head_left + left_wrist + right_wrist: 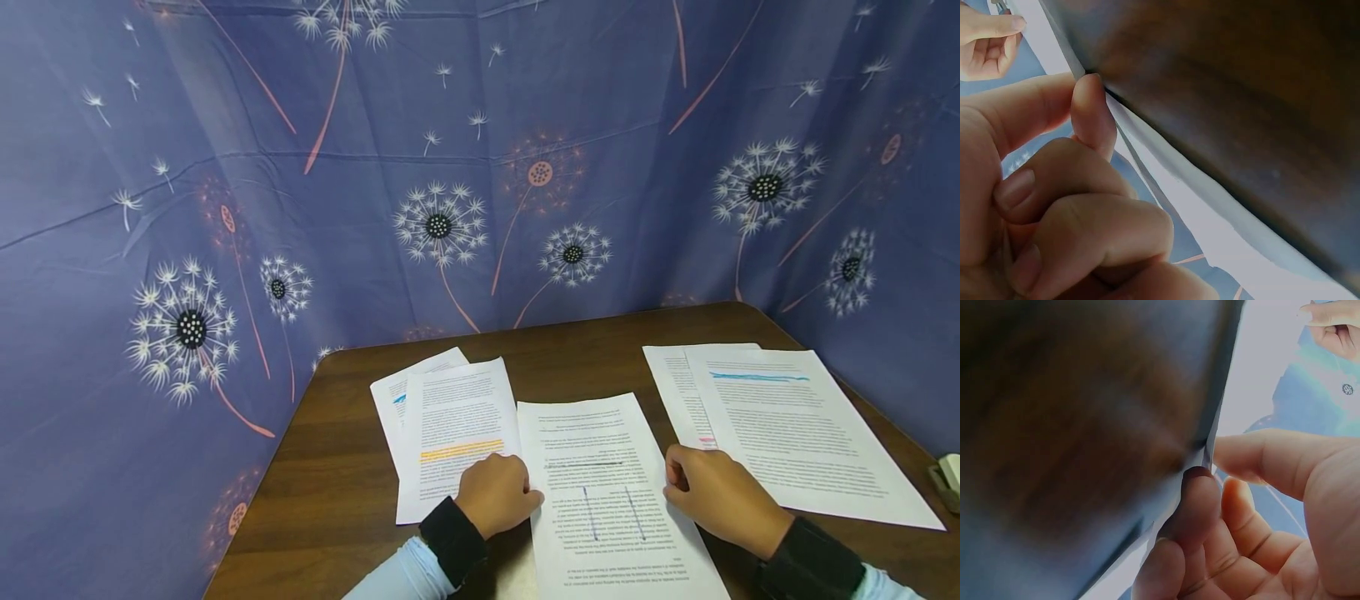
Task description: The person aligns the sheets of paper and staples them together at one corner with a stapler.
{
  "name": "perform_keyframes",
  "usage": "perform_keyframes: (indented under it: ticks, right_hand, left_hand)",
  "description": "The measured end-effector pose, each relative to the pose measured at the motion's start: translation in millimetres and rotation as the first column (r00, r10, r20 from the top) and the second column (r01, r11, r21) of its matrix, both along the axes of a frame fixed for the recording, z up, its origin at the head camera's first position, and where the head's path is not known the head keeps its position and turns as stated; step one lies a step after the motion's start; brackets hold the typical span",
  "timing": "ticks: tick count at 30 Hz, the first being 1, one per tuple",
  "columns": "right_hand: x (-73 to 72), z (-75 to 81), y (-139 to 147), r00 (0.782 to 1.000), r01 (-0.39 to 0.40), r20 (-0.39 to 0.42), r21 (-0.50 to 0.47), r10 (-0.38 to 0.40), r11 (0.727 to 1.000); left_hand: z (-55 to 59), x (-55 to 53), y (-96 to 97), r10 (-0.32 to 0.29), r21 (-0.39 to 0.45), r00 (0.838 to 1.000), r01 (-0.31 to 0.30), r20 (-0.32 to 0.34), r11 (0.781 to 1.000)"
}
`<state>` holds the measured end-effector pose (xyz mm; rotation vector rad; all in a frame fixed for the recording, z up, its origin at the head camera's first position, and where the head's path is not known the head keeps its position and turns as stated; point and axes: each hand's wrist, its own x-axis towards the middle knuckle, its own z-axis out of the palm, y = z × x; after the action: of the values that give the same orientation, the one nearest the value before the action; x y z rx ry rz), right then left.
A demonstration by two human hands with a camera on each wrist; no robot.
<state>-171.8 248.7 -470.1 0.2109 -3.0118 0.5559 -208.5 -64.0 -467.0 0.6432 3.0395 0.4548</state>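
Note:
A printed sheet of paper (pixel 592 425) slants between my hands, its text upside down, with two blue pen lines down it and a dark line under one row. At its left edge my left hand (pixel 491 497) pinches the paper; the left wrist view shows thumb and index finger (pixel 1094 106) meeting on the sheet's edge. My right hand (pixel 723 500) pinches the opposite edge, and in the right wrist view the thumb (pixel 1260 456) lies on one face with a fingertip against the other. The sheet's near end runs out of the head view.
On the left, a page with orange highlighting (pixel 457 408) overlaps a blue-marked page (pixel 385 396). On the right, a blue-highlighted page (pixel 795 433) lies over a pink-marked one (pixel 675 383). The brown table (pixel 315 492) ends at a dandelion-print cloth (pixel 360 233). A pale object (pixel 948 475) sits at the far right.

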Motion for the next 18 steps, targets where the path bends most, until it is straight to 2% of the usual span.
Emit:
perform_keyframes:
  ticks: [9, 18]
  right_hand:
    - [0.5, -1.6, 2.3, 0.998, -0.010, -0.055, 0.027, 0.011, 1.000]
    - [0.5, -0.7, 2.4, 0.998, 0.000, -0.064, 0.034, 0.002, 0.999]
  left_hand:
    - [2.7, 1.2, 1.7, -0.004, -0.003, 1.000, 0.004, 0.004, 1.000]
    - [3.5, 1.3, 1.8, -0.003, -0.006, 1.000, 0.003, 0.010, 1.000]
